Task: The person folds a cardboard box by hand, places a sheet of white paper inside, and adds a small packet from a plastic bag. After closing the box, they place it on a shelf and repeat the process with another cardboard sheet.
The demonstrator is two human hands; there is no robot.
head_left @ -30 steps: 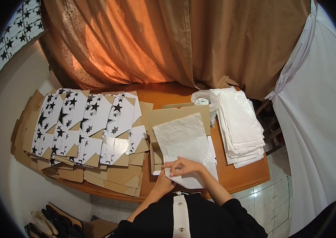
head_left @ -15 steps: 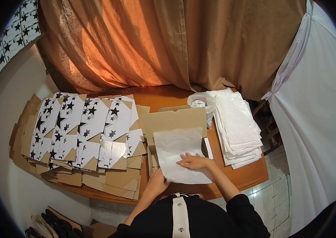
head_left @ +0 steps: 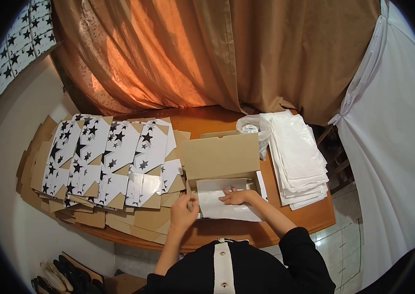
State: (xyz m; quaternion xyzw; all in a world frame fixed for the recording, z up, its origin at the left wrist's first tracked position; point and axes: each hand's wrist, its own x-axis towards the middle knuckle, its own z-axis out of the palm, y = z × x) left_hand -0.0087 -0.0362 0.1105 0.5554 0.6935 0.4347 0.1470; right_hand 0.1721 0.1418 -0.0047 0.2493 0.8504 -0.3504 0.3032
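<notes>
A brown cardboard box (head_left: 219,159) stands at the front of the table with its lid raised at the back. Inside it lies a white translucent sheet of paper (head_left: 212,208), whose near part hangs over the front edge. My right hand (head_left: 237,197) presses on this sheet, fingers spread. At the box's left front corner, my left hand (head_left: 184,213) is raised with its fingers curled together. Whether anything is between those fingers is hidden.
Overlapping flat cardboard pieces with star-printed white faces (head_left: 112,161) cover the table's left side. To the right lies a stack of white sheets (head_left: 295,157). A clear plastic bag (head_left: 254,125) sits behind the box. Brown curtains (head_left: 266,59) hang at the back.
The sheet has gone down from against the raised lid into the box, under my right hand. My left hand has lifted and shifted slightly left, its fingers curling.
</notes>
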